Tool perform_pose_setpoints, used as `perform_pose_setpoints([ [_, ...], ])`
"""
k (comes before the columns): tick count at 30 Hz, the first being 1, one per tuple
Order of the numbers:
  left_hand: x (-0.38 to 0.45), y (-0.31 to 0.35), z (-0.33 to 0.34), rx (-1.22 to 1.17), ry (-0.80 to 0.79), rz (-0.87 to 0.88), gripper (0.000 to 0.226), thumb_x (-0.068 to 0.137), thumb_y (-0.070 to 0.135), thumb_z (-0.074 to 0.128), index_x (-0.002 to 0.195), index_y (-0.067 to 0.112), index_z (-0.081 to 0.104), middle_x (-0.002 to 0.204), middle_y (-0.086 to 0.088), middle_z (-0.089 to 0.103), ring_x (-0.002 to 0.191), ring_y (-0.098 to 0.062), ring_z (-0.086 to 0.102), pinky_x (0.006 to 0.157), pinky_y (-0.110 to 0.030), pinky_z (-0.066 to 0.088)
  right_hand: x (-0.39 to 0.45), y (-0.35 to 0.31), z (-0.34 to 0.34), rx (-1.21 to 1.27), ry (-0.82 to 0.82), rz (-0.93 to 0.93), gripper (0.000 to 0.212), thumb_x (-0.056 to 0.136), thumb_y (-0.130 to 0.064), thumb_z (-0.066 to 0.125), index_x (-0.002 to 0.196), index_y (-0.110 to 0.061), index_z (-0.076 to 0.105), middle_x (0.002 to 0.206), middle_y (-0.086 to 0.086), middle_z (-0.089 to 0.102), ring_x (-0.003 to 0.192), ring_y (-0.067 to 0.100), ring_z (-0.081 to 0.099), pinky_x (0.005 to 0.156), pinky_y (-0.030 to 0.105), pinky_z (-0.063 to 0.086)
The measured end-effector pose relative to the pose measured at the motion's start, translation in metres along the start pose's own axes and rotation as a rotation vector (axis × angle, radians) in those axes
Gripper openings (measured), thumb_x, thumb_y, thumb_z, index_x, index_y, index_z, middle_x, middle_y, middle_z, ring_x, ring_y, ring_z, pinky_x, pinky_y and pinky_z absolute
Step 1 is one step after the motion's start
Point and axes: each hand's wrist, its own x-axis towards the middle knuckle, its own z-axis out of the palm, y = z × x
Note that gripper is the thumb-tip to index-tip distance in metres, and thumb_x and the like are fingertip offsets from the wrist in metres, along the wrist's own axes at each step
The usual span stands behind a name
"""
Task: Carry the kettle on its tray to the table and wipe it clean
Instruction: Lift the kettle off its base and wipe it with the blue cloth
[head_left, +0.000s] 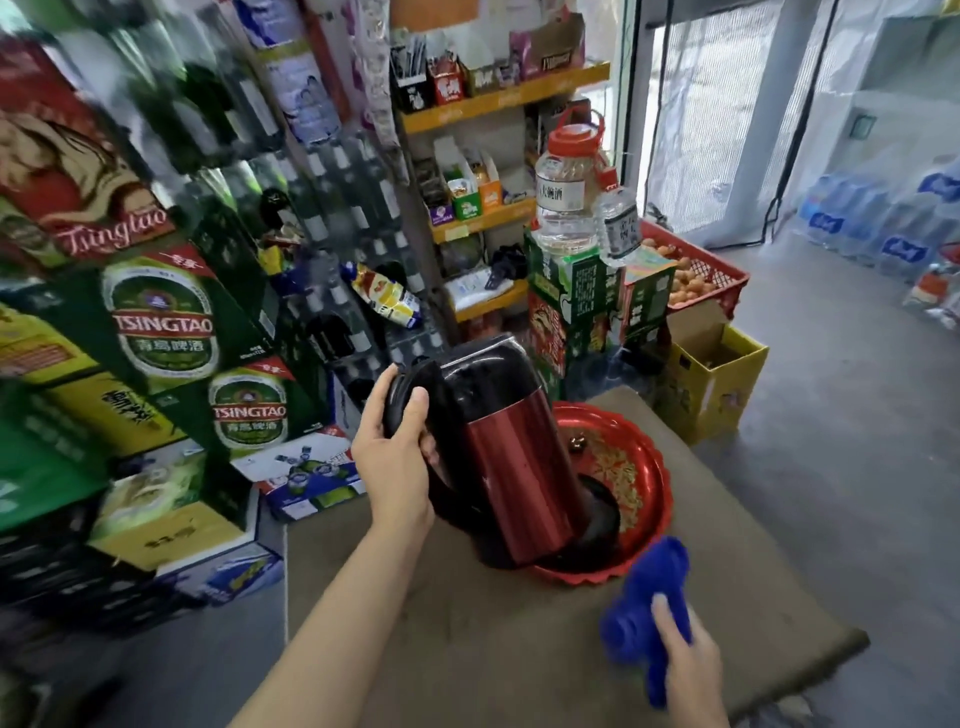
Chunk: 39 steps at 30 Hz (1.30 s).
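A red kettle (519, 467) with a black top and black handle leans to the left, its base resting in the red scalloped tray (652, 467). The tray lies on the brown table (467, 623). My left hand (397, 457) grips the kettle's black handle and holds it tilted. Low at the right, my right hand (688, 670) clutches a bunched blue cloth (644, 613), which hangs just in front of the tray's near rim, apart from the kettle.
Stacked beer cartons (161, 332) fill the left. Shelves of goods (488, 218), large jars (569, 192) on green boxes, a red egg crate (696, 270) and a yellow box (717, 374) stand behind the table. Bare concrete floor (841, 441) stretches to the right.
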Motion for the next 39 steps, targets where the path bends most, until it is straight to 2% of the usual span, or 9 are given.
perform_pose_setpoints([
  [3, -0.007, 0.007, -0.005, -0.031, 0.031, -0.016, 0.039, 0.094, 0.014, 0.069, 0.13, 0.028, 0.066, 0.069, 0.0, 0.052, 0.047, -0.014, 0.038, 0.041, -0.022, 0.038, 0.002, -0.061, 0.048, -0.278, -0.088, -0.293, 0.06, 0.082, -0.056, 0.067, 0.137, -0.042, 0.046, 0.145, 0.002, 0.053, 0.136, 0.018, 0.047, 0.109, 0.028, 0.039],
  [5, -0.01, 0.013, -0.005, -0.05, 0.028, -0.015, 0.038, 0.094, 0.013, 0.069, 0.129, 0.028, 0.066, 0.066, 0.001, 0.052, 0.047, -0.013, 0.037, 0.04, -0.022, 0.037, 0.001, -0.091, 0.084, -0.575, -0.264, -0.62, 0.062, 0.098, -0.037, 0.05, 0.153, -0.03, 0.021, 0.166, 0.006, 0.008, 0.153, 0.021, 0.005, 0.122, 0.032, 0.01],
  [7, -0.012, 0.019, -0.005, -0.067, 0.014, -0.015, 0.038, 0.094, 0.015, 0.069, 0.129, 0.03, 0.066, 0.063, 0.002, 0.053, 0.047, -0.014, 0.037, 0.04, -0.023, 0.036, 0.0, -0.107, 0.115, -0.779, -0.412, -0.783, 0.071, 0.099, -0.047, 0.037, 0.157, -0.018, 0.007, 0.165, 0.009, -0.011, 0.152, 0.025, -0.013, 0.123, 0.038, -0.004],
  [12, -0.005, 0.039, -0.024, -0.174, 0.013, -0.061, 0.041, 0.095, 0.014, 0.067, 0.133, 0.028, 0.062, 0.063, -0.006, 0.045, 0.046, -0.016, 0.035, 0.042, -0.024, 0.034, 0.027, -0.147, 0.154, -0.916, -0.444, -1.135, 0.065, 0.1, -0.045, 0.039, 0.157, -0.021, 0.019, 0.165, -0.004, 0.008, 0.151, 0.022, 0.018, 0.116, 0.048, 0.03],
  [15, 0.0, 0.055, -0.037, -0.211, 0.009, -0.027, 0.04, 0.094, 0.013, 0.067, 0.132, 0.026, 0.063, 0.063, -0.008, 0.043, 0.046, -0.017, 0.034, 0.042, -0.025, 0.032, 0.052, -0.189, 0.192, -0.861, -0.324, -1.06, 0.077, 0.092, -0.055, 0.046, 0.157, -0.026, 0.016, 0.165, -0.001, 0.003, 0.145, 0.028, 0.029, 0.112, 0.044, 0.039],
  [20, 0.012, 0.081, -0.053, -0.211, -0.016, 0.026, 0.041, 0.092, 0.01, 0.069, 0.127, 0.032, 0.067, 0.061, -0.006, 0.044, 0.043, -0.016, 0.034, 0.04, -0.024, 0.031, -0.008, -0.13, 0.195, -0.869, -0.206, -1.003, 0.064, 0.096, -0.05, 0.044, 0.154, -0.029, 0.027, 0.164, 0.005, 0.017, 0.15, 0.041, 0.008, 0.115, 0.061, 0.023],
  [24, 0.006, 0.096, -0.063, -0.129, -0.137, 0.072, 0.045, 0.091, 0.009, 0.07, 0.128, 0.034, 0.067, 0.06, -0.008, 0.046, 0.043, -0.018, 0.035, 0.041, -0.025, 0.033, -0.026, -0.136, 0.212, -0.826, -0.182, -0.868, 0.057, 0.101, -0.051, 0.023, 0.155, -0.038, 0.014, 0.161, 0.014, 0.023, 0.134, 0.05, 0.035, 0.104, 0.062, 0.033],
  [31, -0.005, 0.117, -0.077, -0.177, -0.069, 0.118, 0.044, 0.091, 0.008, 0.07, 0.127, 0.032, 0.068, 0.06, -0.006, 0.043, 0.042, -0.016, 0.032, 0.04, -0.023, 0.031, 0.035, -0.233, 0.253, -0.302, -0.38, -0.488, 0.063, 0.09, -0.065, 0.045, 0.149, -0.048, 0.028, 0.154, -0.017, 0.038, 0.141, 0.015, 0.038, 0.113, 0.043, 0.035],
  [39, 0.004, 0.142, -0.088, -0.184, -0.173, 0.111, 0.048, 0.092, 0.008, 0.069, 0.132, 0.032, 0.064, 0.061, -0.007, 0.044, 0.042, -0.015, 0.033, 0.041, -0.025, 0.031, -0.054, -0.163, 0.249, -0.807, -0.097, -0.912, 0.064, 0.099, -0.055, 0.03, 0.155, -0.024, 0.025, 0.158, 0.009, 0.033, 0.129, 0.044, 0.046, 0.098, 0.059, 0.042],
])
